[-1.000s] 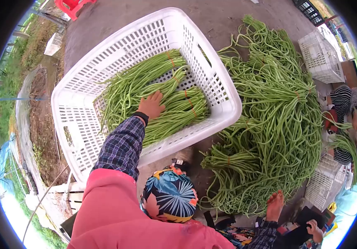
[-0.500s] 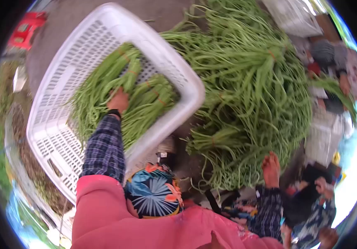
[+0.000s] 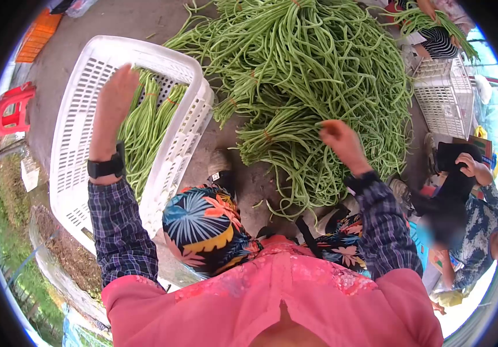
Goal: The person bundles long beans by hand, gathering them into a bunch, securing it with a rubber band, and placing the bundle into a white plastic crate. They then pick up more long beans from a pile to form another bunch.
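Observation:
My left hand [image 3: 117, 95] is raised over the white plastic basket [image 3: 188, 66], fingers stretched out and slightly blurred, with nothing visible in them. Below and beside it, banded bundles of long green beans [image 3: 151, 124] lie inside the basket, partly hidden by my hand and forearm. Over the large heap of long beans [image 3: 324, 75], my right hand [image 3: 344, 143] has its fingers pointing left and loosely bent, holding nothing I can see. Just left of those fingers is a banded bundle of long beans [image 3: 266, 137] at the heap's near side.
A red plastic stool [image 3: 14, 110] and an orange crate [image 3: 39, 36] stand at the left. Another white crate [image 3: 444, 95] is right of the heap. One person [image 3: 438, 40] holds long beans at the upper right; another person [image 3: 477, 231] sits at the lower right.
My left hand has come up off the bundles in the basket. My right hand has moved in over the heap, close to a banded bundle. The whole view has shifted.

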`<state>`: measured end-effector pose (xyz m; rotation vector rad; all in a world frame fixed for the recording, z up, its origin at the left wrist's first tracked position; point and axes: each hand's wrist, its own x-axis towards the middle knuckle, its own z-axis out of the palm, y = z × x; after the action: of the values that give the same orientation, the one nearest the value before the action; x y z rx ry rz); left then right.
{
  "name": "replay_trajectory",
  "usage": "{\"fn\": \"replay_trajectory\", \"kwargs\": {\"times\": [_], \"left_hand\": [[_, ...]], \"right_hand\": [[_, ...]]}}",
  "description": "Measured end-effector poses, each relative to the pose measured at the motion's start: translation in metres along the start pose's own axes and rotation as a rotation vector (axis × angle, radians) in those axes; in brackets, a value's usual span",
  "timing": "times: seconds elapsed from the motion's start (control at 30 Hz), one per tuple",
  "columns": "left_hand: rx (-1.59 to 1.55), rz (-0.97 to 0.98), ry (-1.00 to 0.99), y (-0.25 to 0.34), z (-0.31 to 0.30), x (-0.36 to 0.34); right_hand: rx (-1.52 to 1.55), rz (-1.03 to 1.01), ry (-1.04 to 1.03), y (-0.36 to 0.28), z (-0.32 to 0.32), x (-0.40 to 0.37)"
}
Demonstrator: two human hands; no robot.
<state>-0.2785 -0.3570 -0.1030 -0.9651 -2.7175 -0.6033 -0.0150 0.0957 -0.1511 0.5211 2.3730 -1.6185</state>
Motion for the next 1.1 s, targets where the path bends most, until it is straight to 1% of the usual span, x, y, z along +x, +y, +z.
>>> {"fn": "replay_trajectory", "kwargs": {"times": [0.03, 0.07, 0.1, 0.13, 0.17, 0.2, 0.27, 0.3, 0.33, 0.37, 0.4, 0.47, 0.53, 0.6, 0.63, 0.67, 0.73, 0.77, 0.8, 0.87, 0.9, 0.93, 1.0, 1.03, 1.07, 1.1], "left_hand": [[-0.198, -0.37, -0.009, 0.078, -0.038, 0.025], [-0.338, -0.353, -0.024, 0.111, -0.056, 0.032], [-0.408, -0.356, -0.123, 0.145, -0.073, 0.037], [-0.401, -0.297, -0.153, 0.177, -0.089, 0.037], [-0.396, -0.235, -0.187, 0.208, -0.102, 0.034], [-0.343, -0.168, -0.206, 0.236, -0.115, 0.027], [-0.339, -0.137, -0.265, 0.285, -0.135, 0.013], [-0.262, -0.036, -0.269, 0.298, -0.138, 0.004], [-0.199, 0.038, -0.289, 0.309, -0.141, -0.003], [-0.225, 0.036, -0.385, 0.325, -0.146, -0.004], [-0.228, 0.117, -0.407, 0.33, -0.141, -0.007], [-0.184, 0.117, -0.468, 0.347, -0.126, -0.009], [-0.218, 0.137, -0.488, 0.349, -0.102, -0.006], [-0.255, 0.021, -0.566, 0.344, -0.077, -0.004], [-0.241, 0.031, -0.567, 0.339, -0.069, -0.003], [-0.253, 0.028, -0.568, 0.337, -0.063, -0.004], [-0.315, -0.011, -0.499, 0.334, -0.056, -0.003], [-0.358, -0.014, -0.45, 0.331, -0.051, -0.005], [-0.36, 0.001, -0.428, 0.332, -0.052, -0.003], [-0.568, -0.111, -0.508, 0.335, -0.056, -0.004], [-0.566, -0.066, -0.479, 0.334, -0.054, -0.005], [-0.577, -0.053, -0.468, 0.335, -0.054, -0.004], [-0.598, 0.006, -0.405, 0.338, -0.057, -0.005], [-0.65, -0.009, -0.416, 0.339, -0.058, -0.005], [-0.659, 0.001, -0.403, 0.341, -0.06, -0.004], [-0.666, 0.002, -0.398, 0.343, -0.06, -0.004]], "right_hand": [[-0.098, -0.077, -0.092, -0.012, 0.021, 0.005], [-0.293, -0.334, -0.146, -0.008, 0.04, 0.017], [-0.485, -0.475, -0.228, -0.011, 0.058, 0.03], [-0.674, -0.524, -0.337, -0.018, 0.073, 0.039], [-0.812, -0.603, -0.332, -0.007, 0.092, 0.05], [-0.808, -0.616, -0.314, 0.006, 0.108, 0.056], [-1.2, -0.584, -0.237, 0.033, 0.123, 0.069], [-1.204, -0.594, -0.217, 0.046, 0.125, 0.072], [-1.247, -0.628, -0.144, 0.06, 0.128, 0.074], [-1.285, -0.657, -0.074, 0.066, 0.128, 0.075], [-1.282, -0.657, -0.064, 0.065, 0.127, 0.078], [-1.164, -0.513, -0.085, 0.06, 0.133, 0.081], [-1.134, -0.515, -0.046, 0.057, 0.133, 0.088], [-1.252, -0.501, -0.19, 0.059, 0.13, 0.094], [-1.164, -0.574, -0.126, 0.063, 0.127, 0.092], [-1.172, -0.566, -0.135, 0.067, 0.124, 0.087], [-1.031, -0.595, -0.265, 0.062, 0.11, 0.08], [-1.038, -0.648, -0.168, 0.065, 0.108, 0.074], [-1.058, -0.654, -0.149, 0.06, 0.098, 0.067], [-0.807, -0.58, -0.253, 0.05, 0.081, 0.04], [-0.786, -0.638, -0.203, 0.047, 0.072, 0.027], [-0.805, -0.635, -0.193, 0.044, 0.059, 0.015], [-0.596, -0.683, -0.091, 0.033, 0.035, -0.012], [-0.57, -0.711, -0.028, 0.023, 0.021, -0.025], [-0.586, -0.713, -0.022, 0.024, 0.012, -0.033], [-0.233, -0.6, 0.035, 0.022, 0.003, -0.042]]}}
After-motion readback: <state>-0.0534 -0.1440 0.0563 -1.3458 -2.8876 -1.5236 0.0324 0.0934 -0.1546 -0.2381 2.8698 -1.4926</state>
